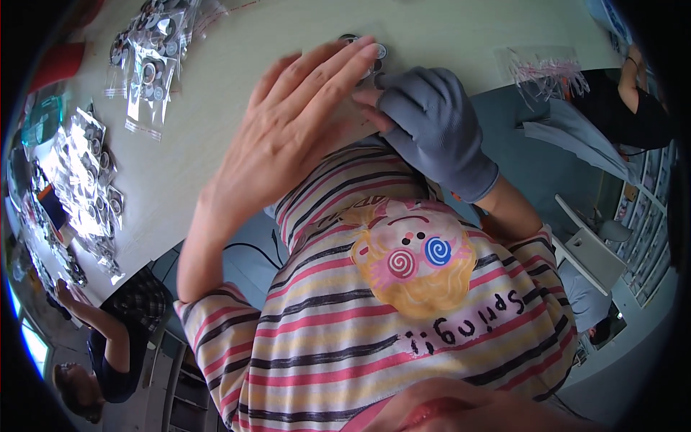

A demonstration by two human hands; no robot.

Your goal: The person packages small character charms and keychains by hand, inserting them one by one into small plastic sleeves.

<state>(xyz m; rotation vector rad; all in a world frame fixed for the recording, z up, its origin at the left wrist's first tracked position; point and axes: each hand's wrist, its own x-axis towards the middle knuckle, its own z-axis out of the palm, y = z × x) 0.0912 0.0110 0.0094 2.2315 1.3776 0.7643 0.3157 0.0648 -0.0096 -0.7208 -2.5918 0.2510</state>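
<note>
On the pale table in front of me lies a small clear plastic bag (354, 127) with round black and grey pieces (380, 52) in it, partly hidden by my hands. My left hand (288, 122) is bare and slightly blurred; its fingers stretch out flat over the bag. A grey glove covers my right hand (435, 122), leaving the thumb and a fingertip bare. Those curl together at the bag's right edge and appear to pinch it. Exactly where they grip is hard to make out.
Filled clear bags (151, 61) lie at the far left, and a larger pile (90, 173) covers the left side. Pink-and-white twist ties (543, 72) sit at the right table edge. One person (115, 345) is at lower left; another person's arm (633, 86) shows at right.
</note>
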